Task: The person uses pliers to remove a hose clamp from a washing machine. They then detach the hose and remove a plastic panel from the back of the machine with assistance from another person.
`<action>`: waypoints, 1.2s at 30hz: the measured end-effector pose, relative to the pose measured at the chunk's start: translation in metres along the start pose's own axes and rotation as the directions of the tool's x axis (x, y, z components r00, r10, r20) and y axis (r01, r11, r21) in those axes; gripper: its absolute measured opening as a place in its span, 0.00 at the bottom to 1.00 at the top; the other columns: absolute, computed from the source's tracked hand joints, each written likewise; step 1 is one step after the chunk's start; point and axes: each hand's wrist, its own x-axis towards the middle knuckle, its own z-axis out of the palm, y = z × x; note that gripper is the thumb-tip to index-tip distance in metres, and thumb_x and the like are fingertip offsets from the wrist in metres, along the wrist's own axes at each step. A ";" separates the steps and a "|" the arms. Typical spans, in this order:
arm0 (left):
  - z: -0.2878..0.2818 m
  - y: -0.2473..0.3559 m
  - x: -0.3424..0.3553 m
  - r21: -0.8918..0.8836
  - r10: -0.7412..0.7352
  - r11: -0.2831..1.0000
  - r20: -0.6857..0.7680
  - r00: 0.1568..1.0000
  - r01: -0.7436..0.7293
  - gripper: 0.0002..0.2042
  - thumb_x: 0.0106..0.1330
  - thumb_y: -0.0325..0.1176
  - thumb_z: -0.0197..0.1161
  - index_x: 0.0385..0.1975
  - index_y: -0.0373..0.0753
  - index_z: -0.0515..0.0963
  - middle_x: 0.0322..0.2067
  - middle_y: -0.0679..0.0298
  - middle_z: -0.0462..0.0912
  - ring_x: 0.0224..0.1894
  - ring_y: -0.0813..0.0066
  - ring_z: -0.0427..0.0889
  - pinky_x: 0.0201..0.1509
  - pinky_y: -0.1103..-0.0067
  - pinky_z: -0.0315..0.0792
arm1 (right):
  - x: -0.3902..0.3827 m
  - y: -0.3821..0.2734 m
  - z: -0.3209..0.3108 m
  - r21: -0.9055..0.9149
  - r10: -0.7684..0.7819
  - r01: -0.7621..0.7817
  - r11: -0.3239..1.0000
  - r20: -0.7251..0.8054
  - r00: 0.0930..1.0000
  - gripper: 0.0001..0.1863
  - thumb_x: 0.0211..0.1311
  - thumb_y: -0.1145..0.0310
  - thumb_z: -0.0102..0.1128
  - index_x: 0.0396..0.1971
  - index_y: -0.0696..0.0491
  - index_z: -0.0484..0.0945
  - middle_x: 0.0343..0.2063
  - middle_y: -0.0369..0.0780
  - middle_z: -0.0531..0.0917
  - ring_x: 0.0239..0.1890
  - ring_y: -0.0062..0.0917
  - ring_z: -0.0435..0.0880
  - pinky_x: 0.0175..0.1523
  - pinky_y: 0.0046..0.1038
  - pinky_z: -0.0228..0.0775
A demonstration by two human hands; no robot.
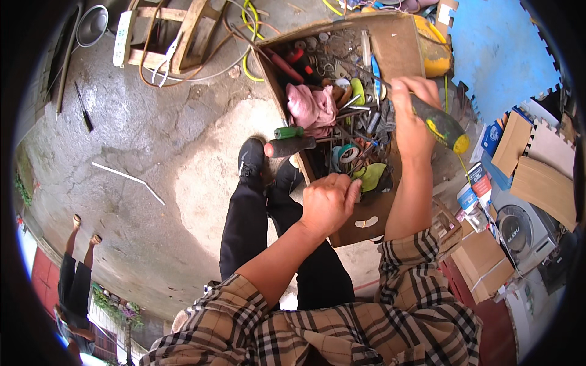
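Observation:
My right hand (415, 113) is wrapped round a large screwdriver (444, 127) with a dark handle and a yellow butt. Its shaft slants left over a wooden box (400, 46) full of tools and loose hardware. My left hand (329, 204) is closed at the box's near left rim; what its fingers hold, if anything, is hidden. Beside it, a green-handled tool (288, 132) and a red-and-black handle (290, 146) stick out over the rim. Inside lie a pink cloth (311, 108), a teal tape roll (348, 152) and a yellow-green piece (373, 177).
A wooden frame (183, 58) with cables stands at far left. Blue foam mats (503, 55), cardboard boxes (485, 265) and a grey machine (522, 222) crowd the right. A thin dark tool (82, 108) and a white strip (128, 178) lie on the floor. Another person (76, 287) is at left.

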 end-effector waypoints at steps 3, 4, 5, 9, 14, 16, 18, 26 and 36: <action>0.002 -0.007 0.000 0.002 -0.035 0.999 -0.034 0.999 0.035 0.12 0.60 0.34 0.61 0.17 0.38 0.70 0.17 0.58 0.73 0.20 0.57 0.76 0.21 0.68 0.68 | -0.002 -0.007 -0.004 0.102 0.267 -0.282 0.954 0.138 0.954 0.10 0.60 0.69 0.57 0.35 0.60 0.80 0.28 0.39 0.81 0.26 0.20 0.80 0.36 0.22 0.71; 0.002 -0.008 0.001 0.007 -0.038 0.999 -0.047 0.998 0.039 0.12 0.60 0.33 0.61 0.18 0.38 0.70 0.17 0.58 0.73 0.20 0.57 0.76 0.21 0.68 0.68 | -0.003 -0.008 -0.005 0.184 0.406 -0.446 0.876 0.219 0.887 0.10 0.60 0.69 0.58 0.35 0.60 0.80 0.28 0.39 0.81 0.26 0.19 0.80 0.35 0.21 0.71; 0.000 -0.007 0.003 0.010 -0.040 0.999 -0.049 0.998 0.040 0.11 0.60 0.33 0.61 0.18 0.38 0.70 0.18 0.58 0.74 0.21 0.56 0.76 0.22 0.67 0.69 | -0.004 -0.005 -0.006 0.206 0.406 -0.461 0.863 0.260 0.876 0.11 0.61 0.67 0.58 0.38 0.59 0.80 0.28 0.38 0.82 0.26 0.19 0.81 0.33 0.20 0.71; -0.003 -0.010 0.009 -0.012 -0.067 0.998 -0.066 0.996 0.066 0.11 0.61 0.33 0.60 0.19 0.37 0.70 0.19 0.56 0.74 0.21 0.54 0.76 0.24 0.66 0.69 | -0.008 0.008 0.002 0.150 0.455 -0.502 0.852 0.263 0.851 0.12 0.62 0.65 0.58 0.38 0.60 0.80 0.27 0.38 0.82 0.25 0.18 0.81 0.32 0.19 0.71; -0.004 -0.012 0.005 0.002 -0.083 0.997 -0.035 0.996 0.083 0.10 0.61 0.33 0.60 0.20 0.37 0.71 0.19 0.56 0.75 0.22 0.54 0.76 0.24 0.66 0.69 | -0.011 0.007 -0.016 0.294 0.308 -0.319 0.901 0.083 0.948 0.13 0.66 0.66 0.52 0.31 0.61 0.79 0.25 0.38 0.80 0.24 0.19 0.79 0.28 0.18 0.68; -0.004 -0.013 0.003 0.001 -0.082 0.997 -0.020 0.996 0.082 0.10 0.61 0.33 0.60 0.20 0.37 0.71 0.20 0.56 0.75 0.22 0.54 0.76 0.24 0.66 0.69 | -0.011 -0.006 -0.023 0.209 0.314 -0.314 0.926 0.035 0.949 0.13 0.66 0.66 0.52 0.30 0.61 0.79 0.26 0.38 0.80 0.23 0.19 0.79 0.29 0.18 0.68; -0.003 -0.013 0.002 0.005 -0.083 0.997 -0.008 0.997 0.083 0.10 0.61 0.32 0.60 0.20 0.37 0.71 0.20 0.56 0.75 0.22 0.54 0.77 0.24 0.66 0.69 | -0.015 -0.008 -0.025 0.144 0.272 -0.281 0.949 0.078 0.959 0.13 0.65 0.67 0.53 0.29 0.61 0.79 0.26 0.38 0.80 0.22 0.19 0.79 0.28 0.19 0.68; 0.004 -0.017 0.001 0.024 -0.070 0.997 0.028 0.997 0.069 0.09 0.60 0.32 0.60 0.20 0.37 0.71 0.20 0.56 0.75 0.22 0.55 0.77 0.24 0.67 0.70 | -0.024 -0.011 -0.016 0.086 0.261 -0.277 0.957 0.162 0.952 0.11 0.63 0.69 0.55 0.27 0.62 0.78 0.19 0.40 0.76 0.18 0.19 0.77 0.26 0.22 0.68; 0.003 -0.017 0.004 0.058 -0.037 0.998 0.045 0.998 0.034 0.10 0.59 0.32 0.60 0.20 0.38 0.69 0.20 0.58 0.75 0.22 0.58 0.78 0.25 0.68 0.71 | -0.040 -0.037 -0.043 0.115 0.408 -0.408 0.906 0.021 0.913 0.10 0.62 0.71 0.52 0.27 0.62 0.79 0.23 0.39 0.79 0.20 0.18 0.78 0.25 0.20 0.68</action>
